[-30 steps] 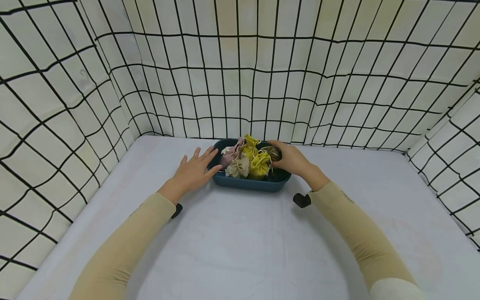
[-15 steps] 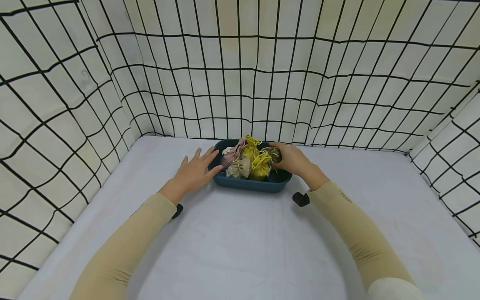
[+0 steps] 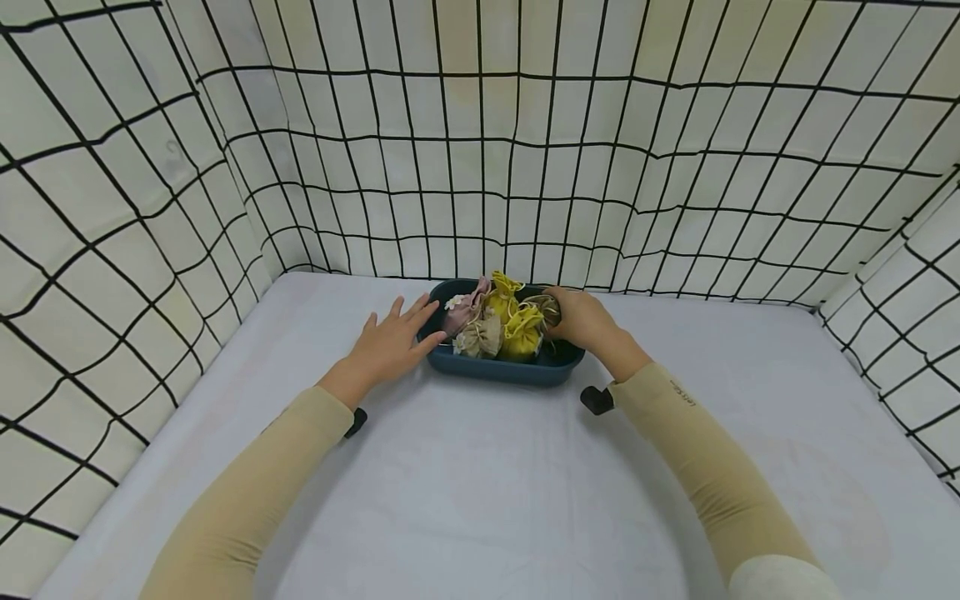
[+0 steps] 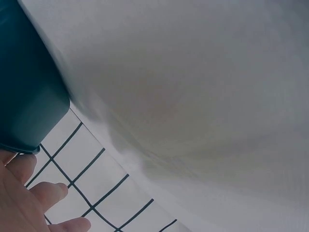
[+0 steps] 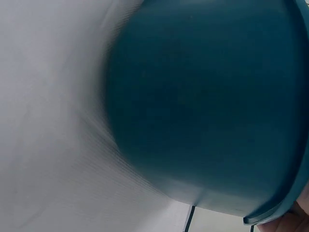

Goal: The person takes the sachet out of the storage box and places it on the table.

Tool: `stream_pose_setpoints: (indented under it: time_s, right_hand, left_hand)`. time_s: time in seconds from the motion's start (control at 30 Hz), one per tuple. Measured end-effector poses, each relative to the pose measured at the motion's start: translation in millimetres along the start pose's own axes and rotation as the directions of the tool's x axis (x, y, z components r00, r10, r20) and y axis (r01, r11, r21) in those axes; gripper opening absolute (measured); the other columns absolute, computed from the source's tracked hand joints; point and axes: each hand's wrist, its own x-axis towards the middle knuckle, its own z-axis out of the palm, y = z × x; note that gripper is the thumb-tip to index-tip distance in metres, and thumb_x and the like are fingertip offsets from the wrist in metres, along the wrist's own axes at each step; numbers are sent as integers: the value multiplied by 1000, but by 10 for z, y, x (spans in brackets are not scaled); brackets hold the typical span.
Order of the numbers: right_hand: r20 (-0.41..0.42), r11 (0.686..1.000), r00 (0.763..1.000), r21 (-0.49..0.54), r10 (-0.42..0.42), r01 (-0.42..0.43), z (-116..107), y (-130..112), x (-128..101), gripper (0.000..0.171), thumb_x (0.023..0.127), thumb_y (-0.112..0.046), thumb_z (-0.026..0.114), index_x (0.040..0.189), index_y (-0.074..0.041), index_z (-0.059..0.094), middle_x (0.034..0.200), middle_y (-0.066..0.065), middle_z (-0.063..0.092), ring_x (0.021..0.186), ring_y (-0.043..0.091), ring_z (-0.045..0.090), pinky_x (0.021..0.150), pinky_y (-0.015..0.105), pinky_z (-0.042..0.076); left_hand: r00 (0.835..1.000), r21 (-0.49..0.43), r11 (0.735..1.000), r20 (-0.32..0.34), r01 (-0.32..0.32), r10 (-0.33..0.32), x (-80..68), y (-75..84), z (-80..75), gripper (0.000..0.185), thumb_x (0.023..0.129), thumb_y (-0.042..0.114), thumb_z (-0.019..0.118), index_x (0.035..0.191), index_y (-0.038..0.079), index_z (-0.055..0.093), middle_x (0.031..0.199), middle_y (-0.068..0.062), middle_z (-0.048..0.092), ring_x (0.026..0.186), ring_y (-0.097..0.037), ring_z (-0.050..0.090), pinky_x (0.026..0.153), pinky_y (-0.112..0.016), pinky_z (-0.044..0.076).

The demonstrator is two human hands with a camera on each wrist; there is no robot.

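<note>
A dark teal plastic bin (image 3: 502, 372) holds several small drawstring pouches. Inside are a pink pouch (image 3: 467, 312) with a white flower, a beige pouch (image 3: 480, 335) and two yellow pouches, the nearer yellow pouch (image 3: 522, 333) in front. My left hand (image 3: 386, 343) lies at the bin's left rim, fingers straight and spread. The left wrist view has the bin's wall (image 4: 29, 82) just above those fingers. At the bin's right end, my right hand (image 3: 588, 321) reaches over the rim, thumb and fingers around an olive-brown pouch (image 3: 546, 308). In the right wrist view the bin's side (image 5: 203, 106) hides most of that hand.
The bin stands on a white-covered table (image 3: 480, 483), near its back edge. Black grid netting (image 3: 480, 196) over pale walls rises behind the table and along both sides. A black wrist camera (image 3: 597, 401) sits under the right sleeve.
My right hand and forearm have shifted slightly left and inward over the bin's right end. The left hand keeps its place at the left rim.
</note>
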Motion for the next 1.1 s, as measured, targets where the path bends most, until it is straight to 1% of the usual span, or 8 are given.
stream_pose_setpoints:
  time_s: [0.13, 0.4, 0.57, 0.8, 1.1]
  right_hand:
    - [-8, 1000, 1000, -6, 8, -8, 15, 0, 5, 73, 87, -19, 85, 150, -4, 50, 137, 21, 62, 124, 40, 58, 104, 53, 47]
    - [-54, 999, 998, -35, -29, 27, 65, 6, 11, 61, 86, -21, 86, 136, 0, 59, 128, 20, 66, 119, 39, 61, 100, 52, 49]
    - [-48, 999, 998, -26, -36, 35, 85, 5, 17, 62, 86, -17, 86, 138, -1, 57, 129, 20, 65, 119, 39, 61, 99, 53, 49]
    - [-26, 998, 998, -16, -54, 53, 122, -1, 37, 71, 86, -12, 85, 148, -4, 51, 138, 20, 61, 124, 40, 59, 101, 53, 48]
    - [-57, 997, 996, -33, -70, 68, 178, -10, 38, 77, 87, -12, 84, 153, -7, 46, 146, 21, 55, 127, 40, 57, 100, 54, 49]
  left_hand:
    - [1000, -4, 1000, 6, 1, -1, -3, 4, -1, 73, 108, 58, 38, 166, 18, 21, 171, -7, 13, 154, -44, 9, 114, -74, 11]
    - [1000, -24, 1000, 6, 4, -4, -11, -2, -5, 72, 108, 57, 38, 166, 18, 21, 171, -6, 13, 154, -44, 8, 115, -74, 11]
    - [1000, -29, 1000, 7, 6, -6, -12, -4, -7, 72, 108, 57, 38, 166, 18, 21, 171, -6, 14, 154, -44, 8, 115, -73, 11]
    - [1000, -33, 999, 9, 2, -1, -11, -6, -2, 72, 108, 57, 39, 166, 18, 22, 171, -6, 13, 154, -44, 9, 115, -73, 11]
    - [1000, -34, 999, 8, 4, -4, -7, -1, -4, 72, 108, 58, 38, 166, 19, 22, 171, -5, 13, 154, -43, 9, 115, -73, 12]
